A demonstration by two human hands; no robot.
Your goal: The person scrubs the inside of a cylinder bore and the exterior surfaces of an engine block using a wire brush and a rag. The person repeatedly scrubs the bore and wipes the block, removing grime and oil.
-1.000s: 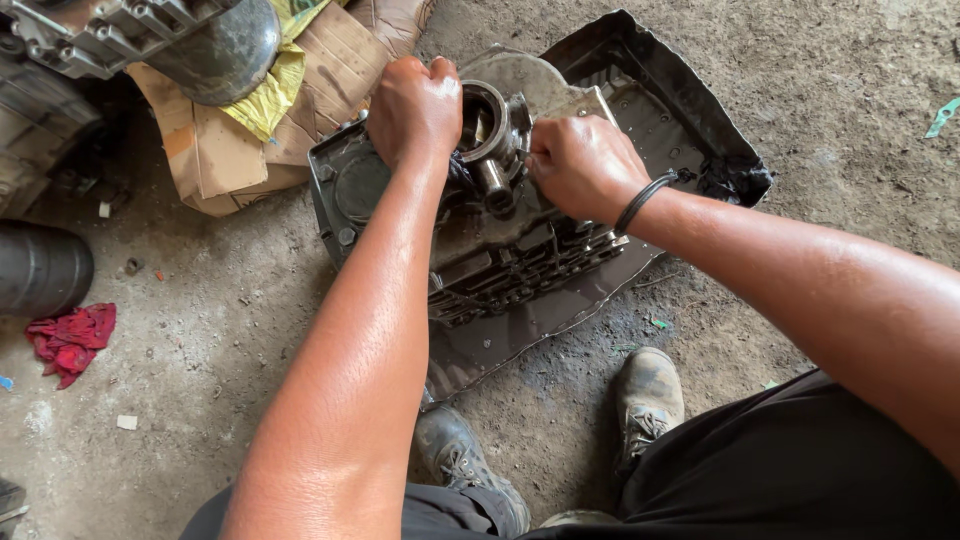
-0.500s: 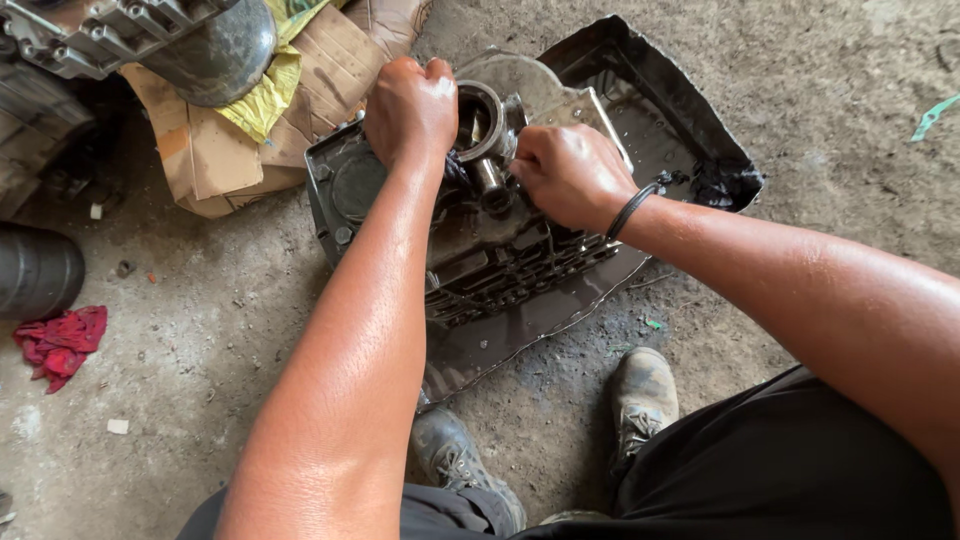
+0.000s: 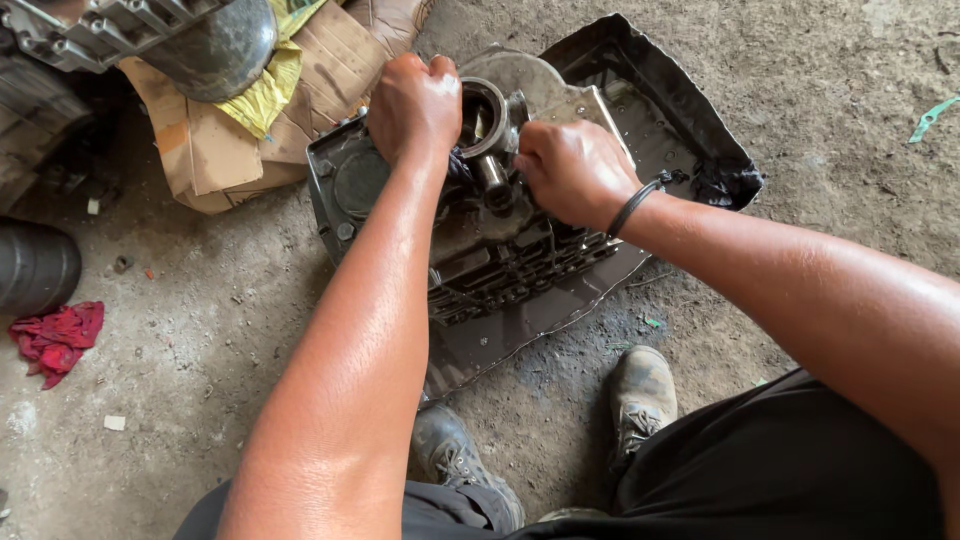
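Firmly, an oily engine part (image 3: 490,230) is gripped on the black tray (image 3: 690,130).
Left hand (image 3: 415,105) and right hand (image 3: 570,170) are closed on its round housing (image 3: 487,118); steady force seems needed next.

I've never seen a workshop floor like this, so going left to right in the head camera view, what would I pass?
Red rag → cardboard → left hand → metal engine part → right hand → black tray → green scrap.

Engine block (image 3: 480,250) in tray (image 3: 680,120); cardboard (image 3: 220,140) behind-left of tray; rag (image 3: 58,335) far left on floor (image 3: 200,380).
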